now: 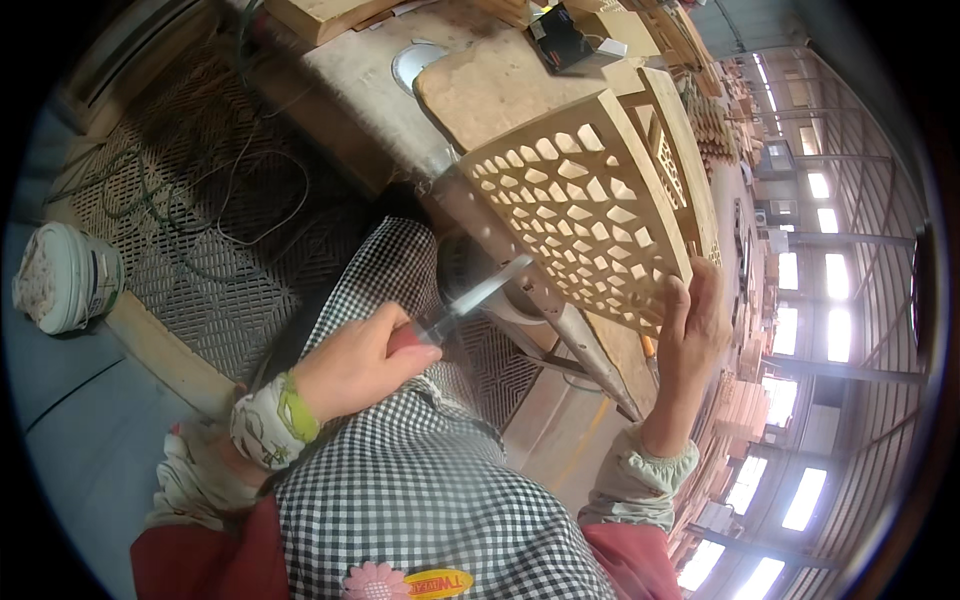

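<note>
My left hand [350, 370] is closed round the red handle of a tool with a narrow, pale, straight blade [490, 285]. Motion blurs the tool, so its exact kind is unclear. The blade tip lies near the bench's metal edge bar, below the panel. A wooden lattice panel [645, 175] with rows of angular cut-outs stands tilted on the bench. My right hand [692, 325] grips its near right corner, fingers wrapped over the frame edge. Behind that panel is a second pierced wooden panel [668, 150], partly hidden.
The worn workbench [360, 85] carries a board [470, 85] and a small black box [560, 42]. An orange-handled tool [648, 346] lies beneath the panel's corner. On the floor are a white bucket [70, 280], loose cables [240, 240] and a slatted mat [190, 130]. Stacked wood [742, 405] stands right.
</note>
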`<move>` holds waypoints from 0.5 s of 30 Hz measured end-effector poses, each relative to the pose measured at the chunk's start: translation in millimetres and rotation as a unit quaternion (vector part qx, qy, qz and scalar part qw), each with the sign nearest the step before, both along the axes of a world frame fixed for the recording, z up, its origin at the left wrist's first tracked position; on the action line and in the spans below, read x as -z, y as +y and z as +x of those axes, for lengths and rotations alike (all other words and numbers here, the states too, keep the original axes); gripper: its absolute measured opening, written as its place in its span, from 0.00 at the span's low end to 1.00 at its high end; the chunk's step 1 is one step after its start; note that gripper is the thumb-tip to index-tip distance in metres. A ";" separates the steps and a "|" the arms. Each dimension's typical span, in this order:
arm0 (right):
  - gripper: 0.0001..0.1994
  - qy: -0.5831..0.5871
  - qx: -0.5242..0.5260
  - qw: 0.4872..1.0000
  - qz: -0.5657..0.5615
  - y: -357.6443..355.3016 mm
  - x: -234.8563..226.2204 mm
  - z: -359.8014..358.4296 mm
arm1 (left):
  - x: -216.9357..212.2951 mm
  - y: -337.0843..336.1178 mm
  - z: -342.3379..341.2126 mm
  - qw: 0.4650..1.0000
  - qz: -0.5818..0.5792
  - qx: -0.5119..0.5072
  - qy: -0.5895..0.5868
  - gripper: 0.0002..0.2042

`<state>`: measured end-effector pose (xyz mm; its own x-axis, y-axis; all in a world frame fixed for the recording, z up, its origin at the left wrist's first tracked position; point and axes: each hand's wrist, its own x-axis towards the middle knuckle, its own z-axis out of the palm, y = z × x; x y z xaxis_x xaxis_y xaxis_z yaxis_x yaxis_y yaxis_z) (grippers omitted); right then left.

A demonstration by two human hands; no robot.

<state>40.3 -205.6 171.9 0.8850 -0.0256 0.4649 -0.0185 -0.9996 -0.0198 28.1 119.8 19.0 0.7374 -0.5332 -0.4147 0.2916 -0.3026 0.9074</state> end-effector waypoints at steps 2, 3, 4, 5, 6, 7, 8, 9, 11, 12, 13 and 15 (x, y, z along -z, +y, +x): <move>0.14 -0.004 0.029 0.999 0.023 -10.3 0.9 -7.7 | 9.6 1.8 -6.3 1.000 -0.022 0.001 0.005 0.18; 0.14 -0.006 0.044 0.998 0.034 -14.3 2.3 -11.6 | 10.7 1.7 -7.5 0.999 -0.034 0.002 0.009 0.17; 0.13 -0.002 0.046 0.999 0.013 -15.3 4.0 -14.0 | 8.5 0.8 -6.1 1.000 -0.029 0.000 -0.002 0.16; 0.13 0.001 0.046 0.999 -0.007 -16.1 5.5 -15.2 | 5.1 -1.9 -3.4 1.000 -0.024 0.002 -0.009 0.16; 0.13 0.004 0.046 0.999 -0.026 -16.3 6.3 -16.2 | 3.8 -6.3 -1.9 0.999 -0.023 -0.003 -0.042 0.16; 0.13 -0.003 0.042 0.999 -0.024 -11.4 6.0 -16.9 | 2.6 -11.2 -0.6 0.997 -0.021 -0.009 -0.076 0.16; 0.14 -0.010 0.036 0.999 -0.019 -2.5 5.3 -16.6 | -0.5 -16.3 0.5 0.995 -0.018 -0.013 -0.094 0.17; 0.14 -0.017 0.029 0.999 -0.015 2.5 4.7 -16.8 | -3.7 -21.7 1.8 0.993 -0.014 -0.017 -0.113 0.17; 0.15 -0.021 0.023 0.999 -0.029 2.8 5.0 -18.8 | -7.9 -32.7 4.8 0.985 0.016 -0.028 -0.167 0.17; 0.16 -0.020 0.026 0.999 -0.027 4.2 4.7 -20.0 | -8.4 -38.3 6.6 0.978 0.043 -0.034 -0.203 0.17; 0.16 -0.018 0.029 0.999 -0.024 5.3 4.4 -20.7 | -9.8 -43.7 8.7 0.968 0.069 -0.040 -0.238 0.18; 0.16 -0.020 0.036 0.999 -0.026 7.0 3.8 -19.4 | -15.1 -53.9 10.3 0.952 0.123 -0.028 -0.279 0.19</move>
<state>20.8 -198.6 168.1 0.8624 -0.0640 0.5022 -0.0912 -0.9954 0.0297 38.4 65.9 34.1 0.9041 -0.4233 -0.0576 -0.1924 -0.5237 0.8299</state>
